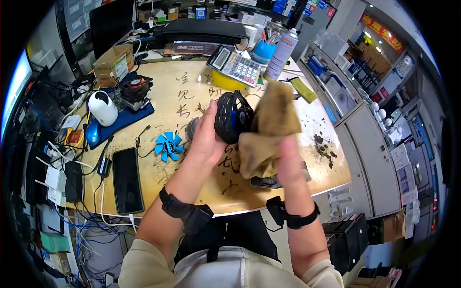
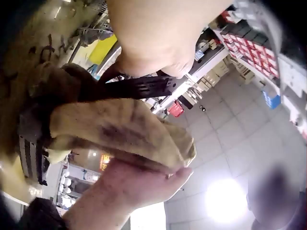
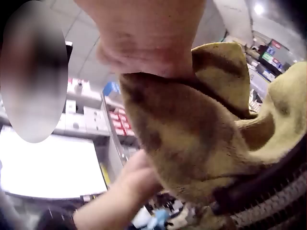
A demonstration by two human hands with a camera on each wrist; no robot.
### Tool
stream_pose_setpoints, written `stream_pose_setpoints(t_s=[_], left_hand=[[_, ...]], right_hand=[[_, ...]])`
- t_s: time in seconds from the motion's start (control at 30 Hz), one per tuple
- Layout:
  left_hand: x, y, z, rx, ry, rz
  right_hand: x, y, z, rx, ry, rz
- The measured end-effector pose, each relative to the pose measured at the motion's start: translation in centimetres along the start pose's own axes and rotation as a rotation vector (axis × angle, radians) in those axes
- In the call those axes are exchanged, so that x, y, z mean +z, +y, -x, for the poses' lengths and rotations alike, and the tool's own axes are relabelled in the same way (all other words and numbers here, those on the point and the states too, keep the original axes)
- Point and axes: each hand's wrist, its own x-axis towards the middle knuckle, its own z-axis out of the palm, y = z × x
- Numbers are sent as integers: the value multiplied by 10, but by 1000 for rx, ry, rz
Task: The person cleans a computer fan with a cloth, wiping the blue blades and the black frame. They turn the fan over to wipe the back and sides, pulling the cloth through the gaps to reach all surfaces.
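Observation:
My left hand [image 1: 210, 137] grips a round black fan housing [image 1: 229, 117] with slotted sides and a bit of blue inside, held up over the table. In my right hand [image 1: 290, 161] is a brown, dark-stained cloth [image 1: 276, 113], blurred by motion and right beside the housing. The right wrist view shows the cloth [image 3: 187, 129] hanging in folds from under that hand. Below it, a dark flat piece [image 1: 264, 182] lies partly covered at the table's front edge. A grey round object [image 1: 193, 127] stands behind my left hand.
A blue fan [image 1: 168, 146] and a phone [image 1: 127, 180] lie on the table [image 1: 163, 103] to the left. Dark dirt crumbs [image 1: 326, 151] are scattered at right. A calculator [image 1: 235, 65], a spray can [image 1: 282, 54] and a white camera [image 1: 102, 108] stand farther back. Cables crowd the left edge.

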Motion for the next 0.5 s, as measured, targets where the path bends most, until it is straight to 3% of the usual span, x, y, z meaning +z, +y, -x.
stream_pose_setpoints(t_s=[0.03, 0.07, 0.1, 0.17, 0.27, 0.37, 0.4, 0.5], left_hand=[[2, 2, 1, -30, -13, 29], [4, 5, 7, -138, -28, 114], [4, 6, 7, -230, -156, 235], [-4, 1, 4, -195, -289, 216], [-28, -10, -9, -49, -193, 103], [-18, -8, -4, -36, -278, 83], [-10, -6, 2, 107, -258, -107], [1, -13, 3, 214, -34, -167]], right_hand=[[4, 4, 0, -152, -168, 288], [9, 9, -1, -234, -275, 442], [14, 12, -6, -271, -327, 506], [17, 18, -9, -180, -343, 497], [24, 21, -14, -222, -270, 536], [31, 29, -10, -158, -174, 444], [34, 32, -8, -175, -114, 491], [47, 28, -2, -34, -23, 433]])
